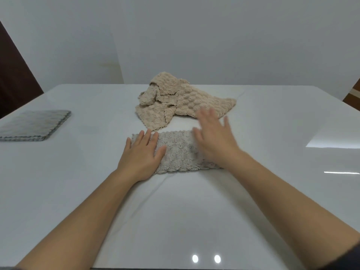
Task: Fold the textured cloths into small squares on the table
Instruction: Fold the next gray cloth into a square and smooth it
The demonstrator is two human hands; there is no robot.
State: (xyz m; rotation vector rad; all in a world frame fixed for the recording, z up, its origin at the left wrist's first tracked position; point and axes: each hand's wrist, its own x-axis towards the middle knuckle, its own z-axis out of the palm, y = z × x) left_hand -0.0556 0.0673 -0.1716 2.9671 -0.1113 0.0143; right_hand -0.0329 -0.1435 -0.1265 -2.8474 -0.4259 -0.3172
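Observation:
A pale grey textured cloth (pixel 178 151) lies folded into a long strip on the white table (pixel 78 191), just in front of me. My left hand (pixel 141 154) rests flat on its left end, fingers straight. Over the strip's right end is my right hand (pixel 213 139), fingers spread and blurred; whether it touches the cloth I cannot tell. Behind the strip sits a rumpled beige textured cloth (pixel 175 102) in a loose heap. At the far left lies a grey cloth (pixel 33 124) folded flat into a square.
The table's glossy top reflects light at the right and near edge. A plain wall stands behind the table. A dark brown panel (pixel 13 78) rises at the far left, and a wooden piece (pixel 353 94) shows at the right edge.

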